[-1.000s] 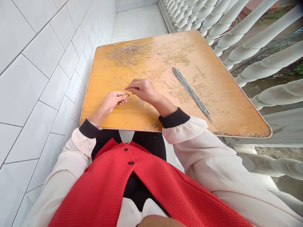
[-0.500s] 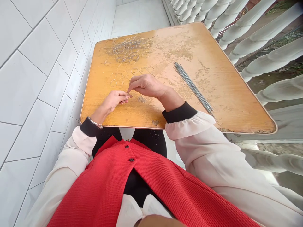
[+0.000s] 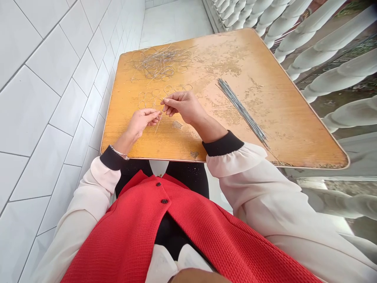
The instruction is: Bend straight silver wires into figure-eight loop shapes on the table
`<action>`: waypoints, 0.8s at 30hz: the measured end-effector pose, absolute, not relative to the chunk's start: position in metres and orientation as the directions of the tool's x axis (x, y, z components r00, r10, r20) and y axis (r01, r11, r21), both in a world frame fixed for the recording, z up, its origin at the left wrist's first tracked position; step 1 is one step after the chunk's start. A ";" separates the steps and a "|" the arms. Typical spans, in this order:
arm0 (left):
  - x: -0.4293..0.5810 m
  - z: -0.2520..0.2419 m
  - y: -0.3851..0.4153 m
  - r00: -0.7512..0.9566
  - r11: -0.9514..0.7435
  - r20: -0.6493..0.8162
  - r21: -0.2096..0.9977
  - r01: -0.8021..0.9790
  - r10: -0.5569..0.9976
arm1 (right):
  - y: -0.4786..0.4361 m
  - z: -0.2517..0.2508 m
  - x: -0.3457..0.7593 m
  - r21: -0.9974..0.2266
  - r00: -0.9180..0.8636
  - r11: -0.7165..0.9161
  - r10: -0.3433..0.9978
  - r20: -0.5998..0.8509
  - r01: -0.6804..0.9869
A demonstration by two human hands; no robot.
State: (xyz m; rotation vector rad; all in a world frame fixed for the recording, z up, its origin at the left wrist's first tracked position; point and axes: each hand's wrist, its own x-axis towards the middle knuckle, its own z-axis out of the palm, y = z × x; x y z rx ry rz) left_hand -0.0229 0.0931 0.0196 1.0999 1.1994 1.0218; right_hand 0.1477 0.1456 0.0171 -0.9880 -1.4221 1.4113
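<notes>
Thumb and fingers of my left hand (image 3: 143, 121) are pinched on a thin metal wire (image 3: 158, 124) above the near left part of the table. Just to its right, my right hand (image 3: 182, 105) is also closed in a pinch on the wire. The wire slants down toward me between the two hands; its exact shape at the fingertips is too fine to make out. Right beyond my fingers, several bent wire loops (image 3: 142, 100) lie in a group on the wood, partly hidden by my right hand.
A tangled heap of bent wires (image 3: 163, 63) lies at the far left of the worn wooden table (image 3: 282, 133). On the right rests a bundle of straight wires (image 3: 241, 110). A tiled wall (image 3: 38, 114) runs along the left, a white balustrade (image 3: 318, 55) along the right.
My right hand has turned and shifted slightly, its fingers now more curled. The wire has swung from lying nearly level to slanting down toward me. My left hand is almost unmoved.
</notes>
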 end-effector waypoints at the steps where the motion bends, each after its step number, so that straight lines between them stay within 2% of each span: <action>1: -0.024 0.021 0.094 0.097 0.170 -0.169 0.985 -0.005 0.981 | 0.145 0.017 0.147 -0.998 -0.306 0.033 0.951 0.045 -0.046; 5: -0.027 0.024 0.097 0.074 0.128 -0.129 0.991 0.026 0.989 | 0.143 0.016 0.145 -0.998 -0.327 0.045 0.943 0.053 -0.032; 14: -0.022 0.021 0.099 0.007 0.104 -0.104 0.991 -0.089 0.995 | 0.144 0.005 0.141 -0.996 -0.345 0.082 0.935 0.084 -0.019; 24: -0.024 0.019 0.101 0.030 0.081 -0.079 0.993 -0.081 0.996 | 0.135 0.014 0.137 -0.999 -0.315 0.009 0.949 0.022 -0.041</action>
